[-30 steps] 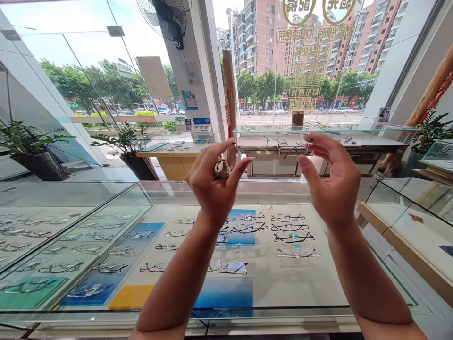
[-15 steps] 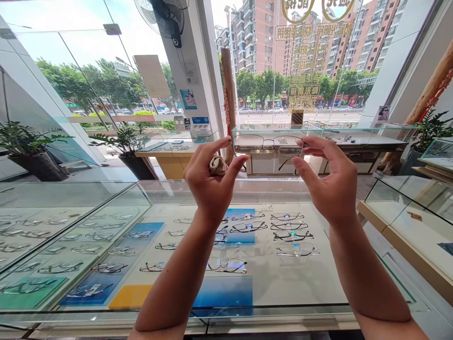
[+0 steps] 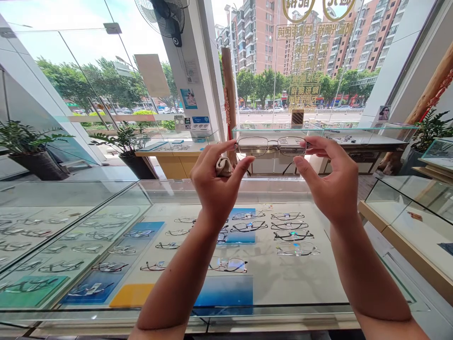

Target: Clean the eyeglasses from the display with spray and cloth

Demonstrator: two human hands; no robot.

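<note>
A pair of thin metal-framed eyeglasses [image 3: 272, 143] is held up level at arm's length, its clear lenses facing me. My left hand [image 3: 221, 177] pinches the left end of the frame between thumb and fingers. Tucked in that same palm is a crumpled pale cloth [image 3: 223, 166]. At the other end, my right hand [image 3: 331, 174] grips the right side of the frame with thumb and index finger. The temple tips show below the lenses, near both thumbs. Both hands are above the glass display case [image 3: 283, 293].
Several rows of eyeglasses [image 3: 248, 226] lie inside the case, some on blue cards. Another glass case [image 3: 406, 212] stands at right. Further off are a glass counter [image 3: 325, 132], a wooden post [image 3: 229, 94], potted plants [image 3: 127, 146] and a wall fan [image 3: 161, 19].
The eyeglasses have shifted slightly right and levelled out. My left hand has moved a little right with them, the cloth still in its palm; my right hand has barely moved.
</note>
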